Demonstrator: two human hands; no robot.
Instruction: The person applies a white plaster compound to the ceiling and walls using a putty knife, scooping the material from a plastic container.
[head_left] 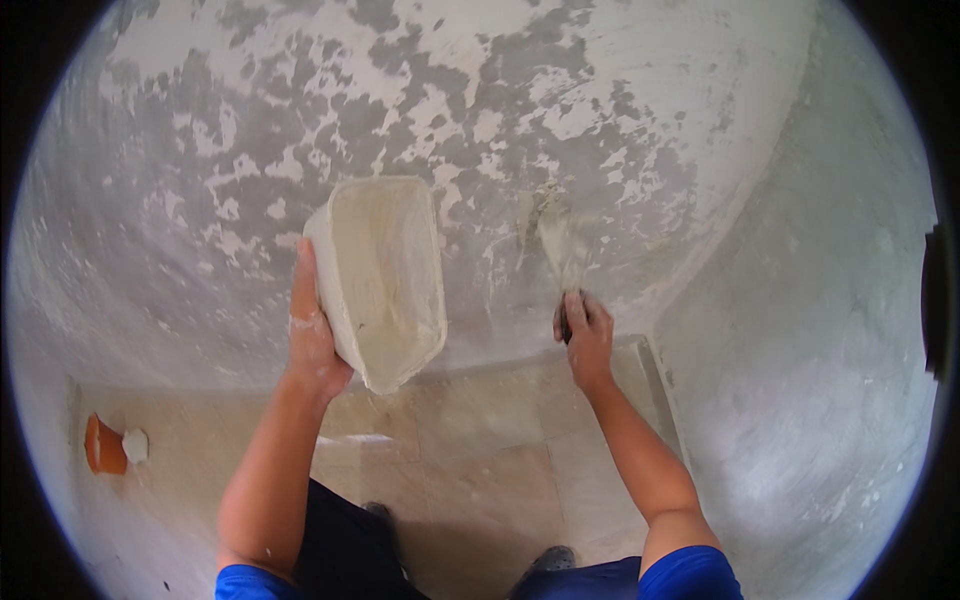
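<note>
My left hand (316,335) grips the left side of a plaster-coated, pale rectangular tub (385,280), tilted so its inside faces me. Pale plaster coats the tub's inner walls. Closed around a dark handle, my right hand (587,330) holds a putty knife (563,245), its blade smeared with plaster and blurred. The blade is against or very near the grey wall (480,250), at a patch of wet-looking plaster (545,205); actual contact is hard to make out. White patches spread irregularly over the wall's upper part.
A second grey wall (800,380) meets the first at a corner on the right. Below lies a beige tiled floor (490,470), where my shoes show. An orange pot (104,446) and a small white object (135,445) are at the far left. A dark object (938,300) sits at the right rim.
</note>
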